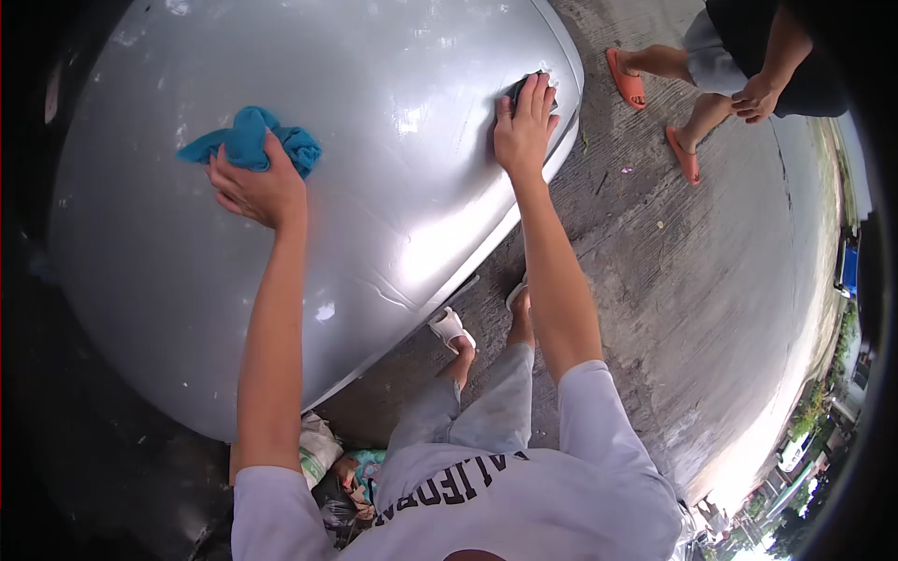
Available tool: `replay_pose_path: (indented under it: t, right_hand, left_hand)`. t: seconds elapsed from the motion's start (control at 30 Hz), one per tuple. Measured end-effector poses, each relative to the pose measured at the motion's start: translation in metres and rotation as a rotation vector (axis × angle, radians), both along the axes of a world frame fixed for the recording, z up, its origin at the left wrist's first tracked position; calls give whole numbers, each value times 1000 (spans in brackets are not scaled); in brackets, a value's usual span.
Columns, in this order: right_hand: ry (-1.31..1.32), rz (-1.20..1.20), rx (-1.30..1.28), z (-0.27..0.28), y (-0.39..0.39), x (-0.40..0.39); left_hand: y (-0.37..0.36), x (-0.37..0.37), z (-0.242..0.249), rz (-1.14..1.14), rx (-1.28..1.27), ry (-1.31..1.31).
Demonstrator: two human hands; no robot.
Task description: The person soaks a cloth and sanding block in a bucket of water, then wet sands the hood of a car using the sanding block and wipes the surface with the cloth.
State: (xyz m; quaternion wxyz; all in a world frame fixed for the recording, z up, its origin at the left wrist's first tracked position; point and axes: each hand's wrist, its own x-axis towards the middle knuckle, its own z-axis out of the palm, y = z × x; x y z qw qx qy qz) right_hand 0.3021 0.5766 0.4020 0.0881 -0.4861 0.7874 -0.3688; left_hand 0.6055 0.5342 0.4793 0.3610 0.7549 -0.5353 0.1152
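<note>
A broad silver car panel (365, 159), likely a hood, stretches out in front of me. My left hand (257, 182) grips a bunched blue cloth (251, 136) over the panel's left part. Farther right, my right hand (526, 126) presses a dark pad (516, 89) flat against the panel close to its curved edge. Most of the pad is hidden beneath my fingers; its exact kind cannot be made out. Small white spots, perhaps foam, show just beyond my right fingertips.
Another person in orange slides (685, 154) stands on the concrete ground (655, 243) at the upper right. Bags and bundled items (323, 449) lie low by the car, beside my legs. A blue vehicle (849, 271) is at the far right.
</note>
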Motion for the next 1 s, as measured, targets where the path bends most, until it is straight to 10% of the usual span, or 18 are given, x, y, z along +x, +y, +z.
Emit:
replay_pose_path:
  t: [0.17,0.37,0.63,0.83,1.0]
  right_hand:
    - [-255,225,236,-23,198,198]
    - [-140,5,-40,-17,25,-20]
    - [-391,155,214,-14,186,160]
    - [-196,-71,-21,-29,35,-30]
    - [-379,168,239,-12,175,146]
  left_hand:
    - [-2,-6,7,27,19,79]
    - [-9,4,-3,44,16,14]
    - [-14,9,-5,89,-15,-49]
    - [-14,19,-6,87,36,-60]
    - [-11,10,-3,78,-13,-99]
